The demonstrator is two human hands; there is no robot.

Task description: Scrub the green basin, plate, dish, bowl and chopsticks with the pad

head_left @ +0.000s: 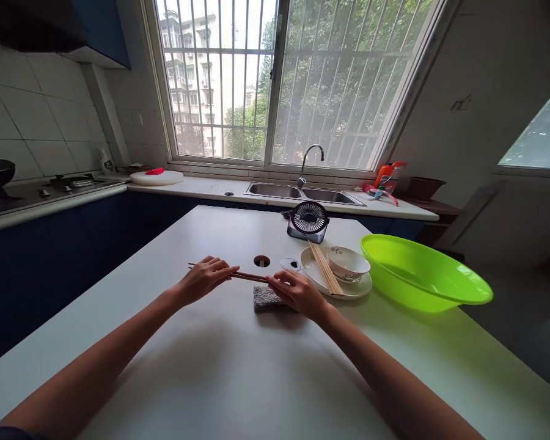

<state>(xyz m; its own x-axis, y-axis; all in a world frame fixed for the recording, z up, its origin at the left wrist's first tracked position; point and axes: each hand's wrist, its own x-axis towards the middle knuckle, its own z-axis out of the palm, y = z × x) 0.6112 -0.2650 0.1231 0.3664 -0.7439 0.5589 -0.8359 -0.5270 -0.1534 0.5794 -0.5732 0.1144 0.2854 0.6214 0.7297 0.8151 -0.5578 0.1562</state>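
A pair of wooden chopsticks (249, 277) is held level above the white table, between my two hands. My left hand (206, 278) is closed around them, and their thin ends stick out past it on the left. At the other end, the fingers of my right hand (297, 292) pinch the chopsticks. Beneath my right hand lies a folded grey cloth (266, 298), partly covered by it. Just right of that hand, a white plate (310, 273) carries a bundle of chopsticks (324, 269) and small patterned bowls (348, 261) that look stacked.
A large green basin (426, 272) stands on the table's right side. Behind the plate is a small black fan (308, 221). A round hole (261, 261) and a loose-looking round cover (290, 264) are mid-table. The sink (275, 190) and stove (68, 183) line the walls.
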